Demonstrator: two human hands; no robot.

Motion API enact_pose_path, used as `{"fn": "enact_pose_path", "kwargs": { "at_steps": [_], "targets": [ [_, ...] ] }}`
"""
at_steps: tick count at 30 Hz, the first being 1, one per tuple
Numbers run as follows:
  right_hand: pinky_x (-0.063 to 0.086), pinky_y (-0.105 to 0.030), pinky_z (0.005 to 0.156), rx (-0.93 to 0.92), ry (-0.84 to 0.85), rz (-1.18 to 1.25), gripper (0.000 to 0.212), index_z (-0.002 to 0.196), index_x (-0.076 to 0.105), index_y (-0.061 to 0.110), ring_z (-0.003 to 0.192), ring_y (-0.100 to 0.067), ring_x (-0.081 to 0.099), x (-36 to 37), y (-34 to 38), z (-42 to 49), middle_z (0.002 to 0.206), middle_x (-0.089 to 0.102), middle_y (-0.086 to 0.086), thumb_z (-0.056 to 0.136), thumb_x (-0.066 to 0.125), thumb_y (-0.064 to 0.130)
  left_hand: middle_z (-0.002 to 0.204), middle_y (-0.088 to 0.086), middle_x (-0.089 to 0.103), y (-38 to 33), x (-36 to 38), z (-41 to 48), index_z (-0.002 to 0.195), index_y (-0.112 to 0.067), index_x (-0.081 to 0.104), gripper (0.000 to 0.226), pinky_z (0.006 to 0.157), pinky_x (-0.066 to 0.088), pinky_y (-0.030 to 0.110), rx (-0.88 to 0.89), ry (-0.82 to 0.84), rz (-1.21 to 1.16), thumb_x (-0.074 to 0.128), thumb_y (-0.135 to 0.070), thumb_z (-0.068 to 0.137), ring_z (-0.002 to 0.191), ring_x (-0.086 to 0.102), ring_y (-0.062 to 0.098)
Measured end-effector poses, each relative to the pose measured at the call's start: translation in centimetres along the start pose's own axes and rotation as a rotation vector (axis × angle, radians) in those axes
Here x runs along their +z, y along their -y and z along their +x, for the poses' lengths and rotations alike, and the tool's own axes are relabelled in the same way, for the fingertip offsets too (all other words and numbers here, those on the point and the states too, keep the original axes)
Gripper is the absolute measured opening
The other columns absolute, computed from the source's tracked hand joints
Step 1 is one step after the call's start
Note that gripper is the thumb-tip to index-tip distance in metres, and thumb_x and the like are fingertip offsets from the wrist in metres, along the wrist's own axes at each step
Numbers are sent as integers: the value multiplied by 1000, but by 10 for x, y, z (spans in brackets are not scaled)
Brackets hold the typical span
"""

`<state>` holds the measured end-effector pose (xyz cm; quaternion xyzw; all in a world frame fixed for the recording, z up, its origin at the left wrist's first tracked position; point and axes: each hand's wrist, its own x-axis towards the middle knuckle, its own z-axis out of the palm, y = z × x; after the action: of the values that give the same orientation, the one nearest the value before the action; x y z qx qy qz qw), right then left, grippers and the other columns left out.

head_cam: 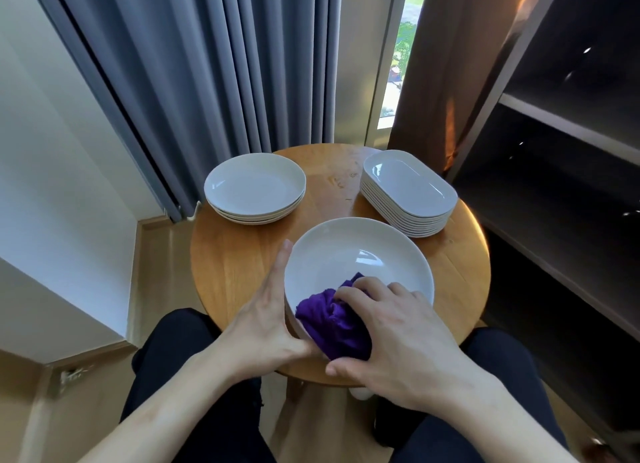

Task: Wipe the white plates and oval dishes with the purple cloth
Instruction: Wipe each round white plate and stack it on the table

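A round white plate (360, 251) sits at the near side of the small round wooden table (242, 255). My left hand (266, 320) lies against the plate's left rim, fingers straight along the edge and thumb at the near rim. My right hand (398, 327) grips the bunched purple cloth (332, 320) and presses it into the plate's near part. A stack of round white plates (254, 187) stands at the far left. A taller stack of white oval dishes (408, 189) stands at the far right.
Grey curtains (207, 64) hang behind the table and a brown curtain (460, 64) at the right of a window strip. Dark shelving (561, 151) stands close on the right. My legs in dark trousers flank the table's near edge.
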<state>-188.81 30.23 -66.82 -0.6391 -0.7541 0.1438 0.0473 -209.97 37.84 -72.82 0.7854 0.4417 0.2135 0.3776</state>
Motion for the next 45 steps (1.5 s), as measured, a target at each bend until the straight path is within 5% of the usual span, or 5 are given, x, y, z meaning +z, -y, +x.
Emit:
{"fn": "enact_pose_path", "kwargs": {
  "at_steps": [7,20,34,38,45],
  "targets": [
    [52,-33,88,-71,-315,37,63,127,58,32,106,-17,62,13,-6,-15,126,61,11,73,65,64,165,-31,-18,-11,16,-20,159,-46,0,125,123,8,32,45,-95,96,70,-86,63,152,-14,-7],
    [50,-9,71,239,-893,703,46,114,59,33,99,-2,62,3,-61,-15,110,61,12,74,81,40,123,-16,70,-16,29,-27,108,-27,79,28,112,44,49,218,-187,175,72,-46,90,141,42,8],
    [55,-19,63,516,-787,977,30,105,62,32,93,-13,69,17,-88,-9,106,68,5,84,83,34,102,-15,76,-30,31,-28,93,-23,81,29,95,53,52,307,-293,229,62,-46,92,113,63,12],
    [53,-17,59,537,-795,1044,26,102,61,34,90,-12,70,15,-90,-9,101,69,7,86,82,34,97,-21,74,-43,28,-30,88,-26,78,25,119,28,64,312,-352,224,61,-43,93,119,64,10],
    [59,-27,66,568,-849,1175,22,99,66,29,80,-8,73,15,-98,-9,89,75,8,85,82,31,89,-15,75,-74,15,-32,83,-36,77,16,87,50,15,147,-431,-219,70,-46,94,92,68,3]
  ]
}}
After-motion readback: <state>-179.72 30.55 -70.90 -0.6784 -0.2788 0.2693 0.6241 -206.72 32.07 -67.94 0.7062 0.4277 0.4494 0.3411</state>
